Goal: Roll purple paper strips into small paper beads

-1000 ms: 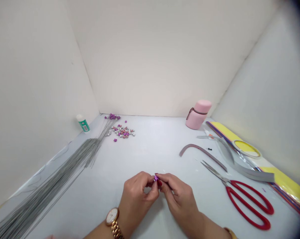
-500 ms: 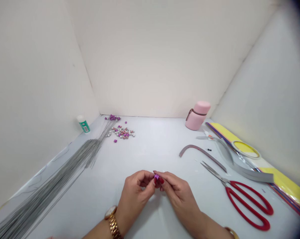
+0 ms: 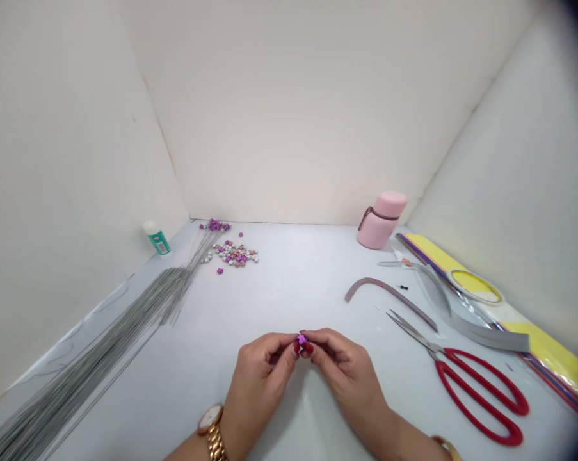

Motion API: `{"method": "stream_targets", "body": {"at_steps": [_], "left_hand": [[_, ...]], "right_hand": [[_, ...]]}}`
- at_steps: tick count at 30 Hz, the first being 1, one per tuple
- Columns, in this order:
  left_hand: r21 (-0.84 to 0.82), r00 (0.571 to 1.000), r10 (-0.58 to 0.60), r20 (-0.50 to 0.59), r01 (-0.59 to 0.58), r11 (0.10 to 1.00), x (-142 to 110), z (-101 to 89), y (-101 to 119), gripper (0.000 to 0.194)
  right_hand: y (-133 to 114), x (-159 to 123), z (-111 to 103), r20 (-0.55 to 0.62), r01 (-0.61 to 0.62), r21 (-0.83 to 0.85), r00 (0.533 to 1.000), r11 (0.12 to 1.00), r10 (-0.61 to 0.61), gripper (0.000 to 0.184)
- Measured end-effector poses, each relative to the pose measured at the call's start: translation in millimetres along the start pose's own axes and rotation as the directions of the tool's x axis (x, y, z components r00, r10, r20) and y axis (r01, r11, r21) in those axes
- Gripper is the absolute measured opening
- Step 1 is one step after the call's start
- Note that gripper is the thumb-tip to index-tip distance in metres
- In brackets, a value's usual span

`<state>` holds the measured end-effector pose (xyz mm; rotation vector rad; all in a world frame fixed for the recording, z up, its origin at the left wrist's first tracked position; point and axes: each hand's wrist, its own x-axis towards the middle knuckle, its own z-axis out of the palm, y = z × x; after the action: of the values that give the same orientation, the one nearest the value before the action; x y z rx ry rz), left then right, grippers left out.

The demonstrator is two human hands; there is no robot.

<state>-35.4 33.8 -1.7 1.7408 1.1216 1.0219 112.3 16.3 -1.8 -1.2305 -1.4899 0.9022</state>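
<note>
L hand (image 3: 262, 370) and R hand (image 3: 347, 376) both curled, fingers brought together at centre, pinching small purple piece (image 3: 301, 339) btwn them. Piece sits at fingertips, fwd of both hands, neither hand clearly nearer. Too small to give long axis; fingers hide part of it. Grey wire bundle (image 3: 101, 333) lies left of L hand, long axis running diag. fwd-right, L hand nearer. Loose cluster of small purple, pink and white pieces (image 3: 233, 253) well fwd of L hand. Red-handled scissors (image 3: 481, 397) near R hand on its right, blades pointing fwd-left. Curved grey strip (image 3: 394, 298) fwd of R hand. Pink lidded flask (image 3: 382, 221) well fwd, R side.
</note>
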Motion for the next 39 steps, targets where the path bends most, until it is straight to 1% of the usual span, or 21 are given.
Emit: {"method": "stream_targets", "body": {"at_steps": [3, 6, 9, 11, 13, 17, 21, 25, 32, 35, 39], "left_hand": [[0.038, 0.999, 0.052, -0.001, -0.052, 0.998, -2.1, 0.0, -0.5, 0.016], [0.127, 0.989, 0.144, -0.015, -0.141, 0.982, -2.6, -1.4, -2.0, 0.015], [0.206, 0.972, 0.233, 0.005, -0.229, 0.951, -2.0, -3.5, -3.3, 0.015], [0.235, 0.964, 0.266, 0.022, -0.263, 0.936, -1.3, -4.6, -3.6, 0.015], [0.241, 0.961, 0.274, 0.042, -0.276, 0.931, -0.7, -5.2, -3.3, 0.016], [0.231, 0.959, 0.276, 0.068, -0.284, 0.931, 0.0, -5.1, -2.0, 0.017], [0.243, 0.956, 0.287, 0.05, -0.291, 0.925, 0.5, -4.6, -1.4, 0.016], [0.239, 0.959, 0.284, 0.014, -0.279, 0.93, 0.8, -4.3, -0.5, 0.013], [0.222, 0.982, 0.187, -0.019, -0.178, 0.959, -1.4, -1.3, 2.9, 0.012], [0.271, 0.981, 0.186, -0.052, -0.165, 0.948, -3.2, 1.6, 3.2, 0.012], [0.359, 0.972, 0.209, -0.109, -0.157, 0.92, -4.2, 4.9, 1.3, 0.014]], "right_hand": [[-0.4, -1.0, -0.3, 0.013, 0.013, -0.017, 1.0, 1.0, -0.013, 0.018], [-1.7, -1.3, -0.6, 0.042, 0.037, -0.037, 0.999, 0.999, -0.035, 0.018], [-2.7, -0.9, -0.5, 0.057, 0.061, -0.052, 0.997, 0.997, -0.058, 0.019], [-3.0, -0.7, -0.4, 0.059, 0.076, -0.065, 0.996, 0.995, -0.072, 0.019], [-2.9, -0.8, -0.4, 0.054, 0.081, -0.076, 0.996, 0.994, -0.077, 0.019], [-2.0, -1.4, -1.1, 0.034, 0.067, -0.075, 0.997, 0.995, -0.065, 0.019], [-1.5, -1.6, -1.8, 0.043, 0.071, -0.068, 0.997, 0.995, -0.068, 0.02], [-2.5, -1.2, -2.8, 0.073, 0.099, -0.089, 0.993, 0.991, -0.093, 0.021], [-4.1, -0.9, -3.6, 0.091, 0.168, -0.166, 0.984, 0.972, -0.155, 0.021], [-1.8, -2.9, -0.5, 0.081, 0.235, -0.253, 0.972, 0.938, -0.222, 0.023], [2.0, -6.6, 5.2, 0.092, 0.346, -0.393, 0.937, 0.852, -0.338, 0.027]]}}
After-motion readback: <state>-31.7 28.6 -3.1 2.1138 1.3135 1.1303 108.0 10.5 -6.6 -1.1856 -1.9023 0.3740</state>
